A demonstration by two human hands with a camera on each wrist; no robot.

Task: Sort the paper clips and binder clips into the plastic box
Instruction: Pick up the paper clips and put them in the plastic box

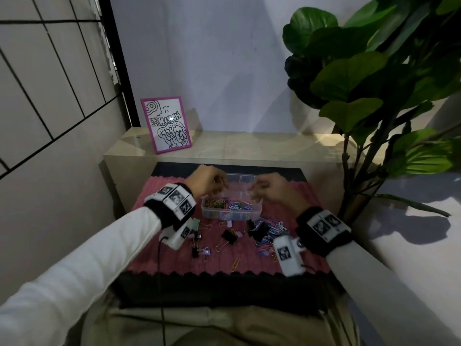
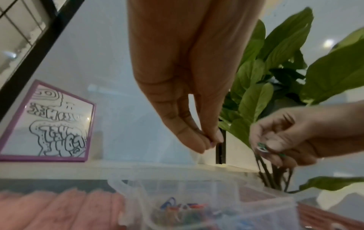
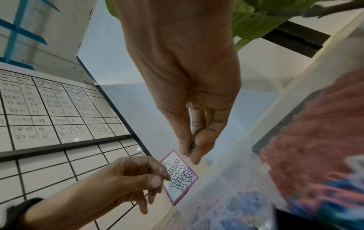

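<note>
A clear plastic box [image 1: 259, 213] sits on the pink mat [image 1: 172, 258]; its near compartment holds several coloured paper clips [image 1: 229, 204]. My left hand [image 1: 220, 184] hovers over the box's left side, fingertips [image 2: 199, 144] pinched on a small clip that barely shows. My right hand [image 1: 254, 193] hovers over the right side and pinches a green paper clip [image 3: 193, 147], which also shows in the left wrist view [image 2: 262, 147]. Black binder clips [image 1: 229, 236] and loose paper clips [image 1: 274, 227] lie on the mat in front of the box.
A pink-framed drawing [image 1: 166, 124] leans on the beige ledge [image 1: 249, 146] behind the mat. A large leafy plant [image 1: 361, 83] stands at the right. A yellow paper clip [image 1: 235, 264] lies near the mat's front edge. A tiled wall is on the left.
</note>
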